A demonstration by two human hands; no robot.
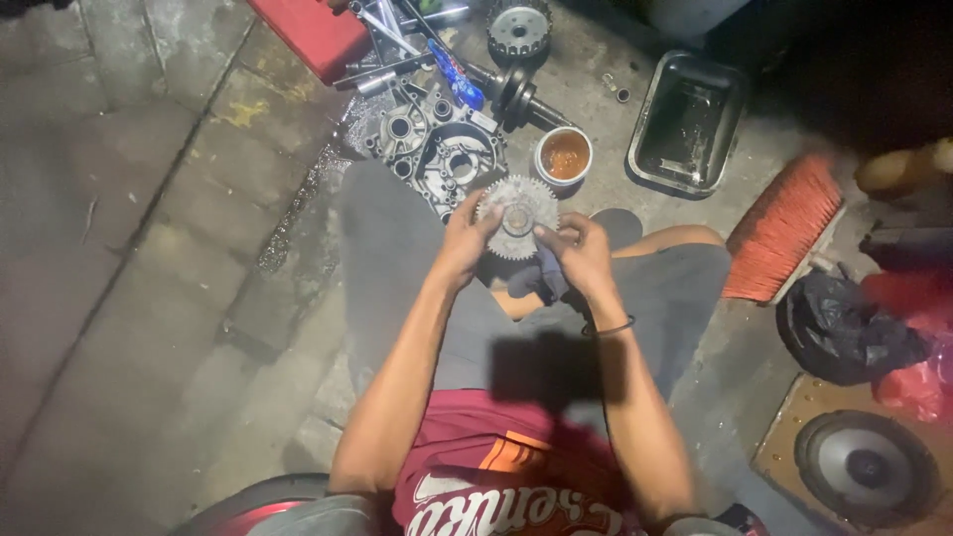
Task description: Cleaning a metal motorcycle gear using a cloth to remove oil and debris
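A round toothed metal gear is held up between both hands above my lap. My left hand grips its left rim. My right hand holds its right side and also clutches a dark cloth that hangs below the gear. Just beyond the gear, on the concrete floor, lies a grey engine case half.
A small cup of orange liquid, a dark metal tray, a shaft with gear, another toothed gear, a red box with tools, an orange brush, a black bag and a loudspeaker lie around.
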